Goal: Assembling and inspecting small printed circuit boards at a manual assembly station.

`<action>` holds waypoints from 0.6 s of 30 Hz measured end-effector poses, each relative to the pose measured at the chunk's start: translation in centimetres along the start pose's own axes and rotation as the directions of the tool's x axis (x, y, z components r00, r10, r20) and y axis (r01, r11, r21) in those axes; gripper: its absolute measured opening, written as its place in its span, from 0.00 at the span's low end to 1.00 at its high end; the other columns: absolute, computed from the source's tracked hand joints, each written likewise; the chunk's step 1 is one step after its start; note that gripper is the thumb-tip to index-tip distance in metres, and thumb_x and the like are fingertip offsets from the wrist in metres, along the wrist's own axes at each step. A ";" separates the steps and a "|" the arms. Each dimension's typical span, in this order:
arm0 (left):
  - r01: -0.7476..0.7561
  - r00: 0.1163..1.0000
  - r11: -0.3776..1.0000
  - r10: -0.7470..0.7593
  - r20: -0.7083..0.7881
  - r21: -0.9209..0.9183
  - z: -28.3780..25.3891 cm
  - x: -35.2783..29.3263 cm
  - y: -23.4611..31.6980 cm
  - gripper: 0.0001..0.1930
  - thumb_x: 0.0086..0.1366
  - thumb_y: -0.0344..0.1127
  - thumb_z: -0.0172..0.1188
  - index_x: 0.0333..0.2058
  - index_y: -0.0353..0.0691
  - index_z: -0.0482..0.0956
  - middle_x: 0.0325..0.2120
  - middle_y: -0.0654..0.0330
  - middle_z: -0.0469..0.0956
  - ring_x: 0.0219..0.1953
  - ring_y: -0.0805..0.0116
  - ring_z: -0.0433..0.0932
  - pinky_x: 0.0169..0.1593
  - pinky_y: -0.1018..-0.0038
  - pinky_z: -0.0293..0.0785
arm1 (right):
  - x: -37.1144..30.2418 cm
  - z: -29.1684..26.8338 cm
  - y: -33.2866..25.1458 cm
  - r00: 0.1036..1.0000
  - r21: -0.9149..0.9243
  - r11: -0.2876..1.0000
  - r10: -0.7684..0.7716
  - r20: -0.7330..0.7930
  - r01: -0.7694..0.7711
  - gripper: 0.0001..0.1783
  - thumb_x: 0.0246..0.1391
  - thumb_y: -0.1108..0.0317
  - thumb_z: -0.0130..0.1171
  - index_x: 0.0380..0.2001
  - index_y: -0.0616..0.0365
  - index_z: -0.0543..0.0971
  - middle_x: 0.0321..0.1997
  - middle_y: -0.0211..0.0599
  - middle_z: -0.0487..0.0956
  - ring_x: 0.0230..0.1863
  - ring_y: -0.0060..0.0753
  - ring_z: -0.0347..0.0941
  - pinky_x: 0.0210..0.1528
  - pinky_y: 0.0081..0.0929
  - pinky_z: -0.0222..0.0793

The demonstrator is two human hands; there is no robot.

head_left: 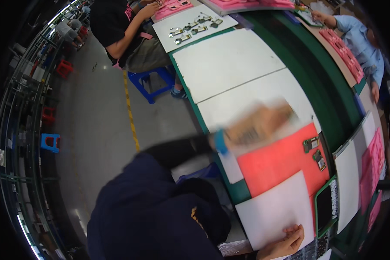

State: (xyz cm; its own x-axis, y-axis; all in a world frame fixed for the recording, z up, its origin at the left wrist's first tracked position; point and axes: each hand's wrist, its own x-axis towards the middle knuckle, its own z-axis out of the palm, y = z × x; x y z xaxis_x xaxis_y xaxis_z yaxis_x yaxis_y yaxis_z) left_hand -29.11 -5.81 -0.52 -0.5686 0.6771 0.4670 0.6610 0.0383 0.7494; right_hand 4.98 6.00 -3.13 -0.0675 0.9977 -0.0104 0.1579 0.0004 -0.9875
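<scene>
My left hand (262,124), with a blue band (221,141) at its wrist, is smeared by motion over the white boards beside a red-pink sheet (268,162). Its fingers cannot be made out, nor whether the dark patch at their tips is a held thing. Near the lower edge my right hand (286,243) rests on a white sheet (273,203), its fingers curled in. Whatever they may hold is hidden. Two small circuit boards (310,144) (320,160) lie on the red-pink sheet's far right part.
A green-framed black tray (325,208) lies right of the white sheet. Beyond runs a dark green conveyor belt (316,65). Several small electronic assemblies (195,28) sit on a white board farther up. One co-worker (125,34) sits up the line, another (359,43) across it. A blue stool (151,84) stands on the floor.
</scene>
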 end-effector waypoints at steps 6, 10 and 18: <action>0.346 0.934 0.314 -0.208 -0.291 0.884 -31.8 5.9 -30.8 0.19 0.76 0.36 0.43 0.59 0.38 0.75 0.47 0.52 0.83 0.34 0.58 0.82 0.40 0.69 0.80 | 0.4 1.1 1.5 0.993 -0.090 0.995 -0.032 0.112 0.042 0.18 0.69 0.62 0.51 0.28 0.61 0.79 0.25 0.36 0.76 0.28 0.31 0.70 0.36 0.26 0.70; 0.591 0.785 0.257 -0.401 -0.472 0.765 -40.0 11.7 -36.2 0.52 0.67 0.77 0.35 0.64 0.27 0.68 0.47 0.39 0.83 0.45 0.44 0.84 0.47 0.56 0.80 | 0.3 1.1 1.4 0.992 -0.102 0.992 -0.065 0.105 0.075 0.16 0.71 0.62 0.52 0.34 0.63 0.80 0.28 0.35 0.78 0.28 0.26 0.70 0.35 0.22 0.67; 0.061 0.997 0.277 -0.066 -0.044 0.959 -23.6 10.4 -15.8 0.33 0.75 0.56 0.38 0.62 0.34 0.73 0.46 0.47 0.83 0.43 0.52 0.82 0.46 0.65 0.78 | -2.9 -10.2 -2.6 0.866 -0.424 0.891 -0.335 -0.371 0.163 0.26 0.74 0.55 0.37 0.21 0.53 0.71 0.20 0.28 0.70 0.27 0.24 0.70 0.33 0.21 0.69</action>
State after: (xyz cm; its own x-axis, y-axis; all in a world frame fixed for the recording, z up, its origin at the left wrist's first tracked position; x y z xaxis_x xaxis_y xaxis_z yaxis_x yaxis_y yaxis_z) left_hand -57.08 -16.71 3.58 -0.6323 0.6401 0.4365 0.6180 0.7565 -0.2141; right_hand 14.85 3.85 1.11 0.2539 0.8892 0.3805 0.5473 0.1922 -0.8145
